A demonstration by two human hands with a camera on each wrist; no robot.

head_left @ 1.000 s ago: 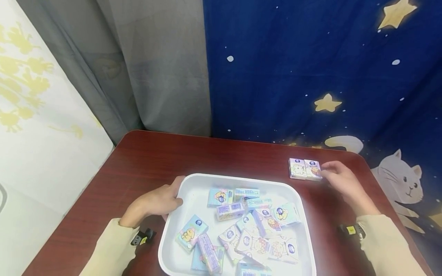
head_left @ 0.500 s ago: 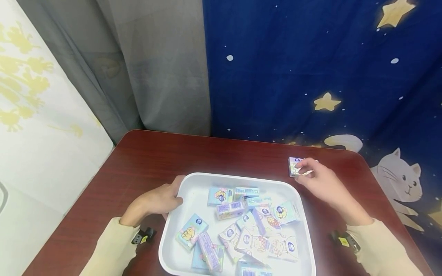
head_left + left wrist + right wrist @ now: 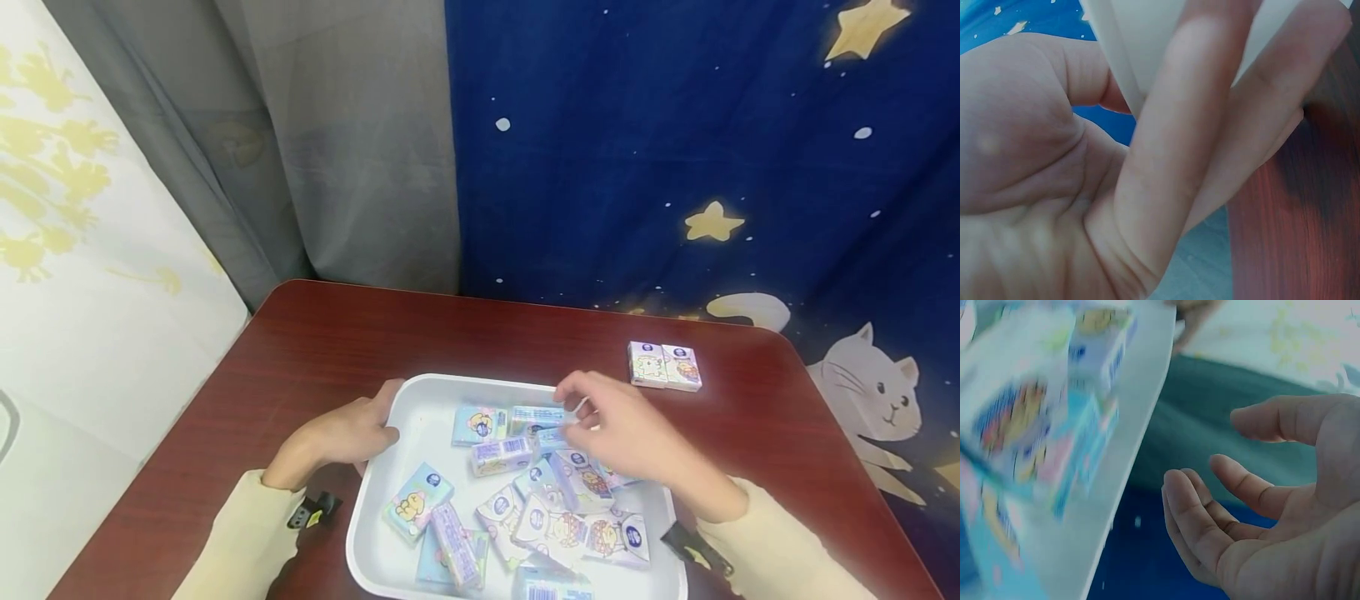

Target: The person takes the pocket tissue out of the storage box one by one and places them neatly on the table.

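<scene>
A star-printed blue curtain (image 3: pixel 555 150) hangs behind the dark red worktop (image 3: pixel 465 333). In the head view I see 2 paired packs (image 3: pixel 647 365), side by side and touching, near the worktop's far right corner. The loose packs (image 3: pixel 501 457) lie jumbled in the white tray (image 3: pixel 427 433). My right hand (image 3: pixel 626 429) hovers over the tray's far right corner and hides some of them; reaching in blind there, I could knock a neighbour askew. My left hand (image 3: pixel 345 433) holds the tray near its far left corner.

The left wrist view shows thumb and fingers either side of the tray's wall; an uneven pull there could swing the tray and slide its contents.

In the right wrist view my right grip is wide, holding nothing; closing carelessly could pinch 2 packs together.
</scene>
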